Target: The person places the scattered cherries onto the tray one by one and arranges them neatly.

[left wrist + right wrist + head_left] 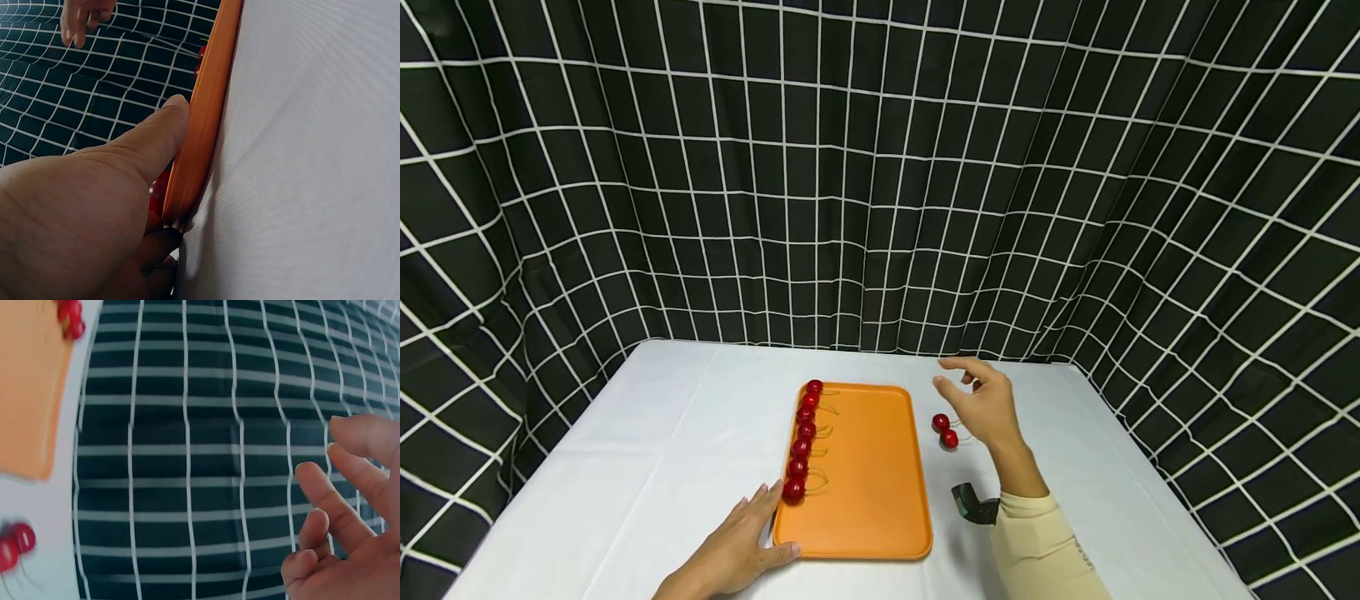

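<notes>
My left hand [737, 537] rests at the near left corner of an orange tray [868, 517], thumb on the near edge and fingers along the left side. A row of several red cherries [801, 447] lines the tray's left edge, their stems pointing right. In the left wrist view, the thumb [153, 128] lies against the tray's rim [203, 119]. Above the table, right of the tray, my right hand [985, 404] holds nothing, its fingers bent loosely and apart from the thumb. Two cherries with stems [945, 431] lie on the cloth just left of and below that hand.
A white cloth [647, 433] covers the table. Black fabric with a white grid [865, 183] hangs behind it and along both sides. A small dark device [973, 505] sits at my right wrist, by the cream sleeve [1037, 542].
</notes>
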Action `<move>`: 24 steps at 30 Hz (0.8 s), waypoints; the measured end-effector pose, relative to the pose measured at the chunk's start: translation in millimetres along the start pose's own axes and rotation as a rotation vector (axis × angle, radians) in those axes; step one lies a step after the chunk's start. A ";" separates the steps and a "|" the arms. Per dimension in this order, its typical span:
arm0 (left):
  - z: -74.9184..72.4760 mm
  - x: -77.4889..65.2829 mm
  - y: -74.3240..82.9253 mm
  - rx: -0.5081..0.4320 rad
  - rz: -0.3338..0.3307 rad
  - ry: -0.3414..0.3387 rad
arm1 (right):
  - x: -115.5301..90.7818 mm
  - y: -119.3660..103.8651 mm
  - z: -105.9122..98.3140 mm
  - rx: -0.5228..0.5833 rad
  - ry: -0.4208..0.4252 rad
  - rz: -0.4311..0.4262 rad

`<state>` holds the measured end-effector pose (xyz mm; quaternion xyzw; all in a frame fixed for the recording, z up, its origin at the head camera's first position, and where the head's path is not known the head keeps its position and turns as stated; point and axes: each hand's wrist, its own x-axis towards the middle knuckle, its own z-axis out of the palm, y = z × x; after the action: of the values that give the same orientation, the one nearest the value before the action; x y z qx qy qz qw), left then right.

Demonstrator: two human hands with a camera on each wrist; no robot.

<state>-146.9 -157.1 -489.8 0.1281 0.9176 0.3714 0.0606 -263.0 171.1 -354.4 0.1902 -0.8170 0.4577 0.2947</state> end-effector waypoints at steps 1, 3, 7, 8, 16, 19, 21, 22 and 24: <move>0.5 0.4 -0.6 -0.002 0.000 0.001 | 2.7 5.0 -6.0 -0.021 0.013 0.008; 1.4 1.1 -1.4 -0.009 0.004 0.001 | 5.4 15.2 -16.8 -0.043 0.028 0.043; 1.8 1.3 -1.4 -0.017 0.022 -0.004 | 6.1 33.0 -32.2 -0.073 0.036 0.130; 1.7 1.5 -1.3 -0.018 0.027 -0.006 | 5.7 37.8 -34.6 -0.078 0.032 0.151; 1.7 2.1 -2.9 -0.019 0.025 -0.011 | -11.6 87.6 -34.8 -0.141 -0.075 0.370; 2.8 1.7 -2.0 -0.024 0.029 -0.014 | -22.0 105.4 -30.3 -0.168 -0.142 0.435; 3.2 1.5 -1.5 -0.023 0.030 -0.013 | -28.0 114.2 -27.2 -0.176 -0.176 0.461; 3.1 1.4 -1.1 -0.024 0.030 -0.013 | -30.8 118.2 -25.6 -0.178 -0.189 0.470; 2.8 1.5 -0.7 -0.021 0.029 -0.011 | -35.5 123.2 -22.4 -0.180 -0.212 0.479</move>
<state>-147.8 -155.3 -492.3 0.1428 0.9115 0.3809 0.0616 -300.9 254.5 -446.9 0.0115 -0.9023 0.4176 0.1067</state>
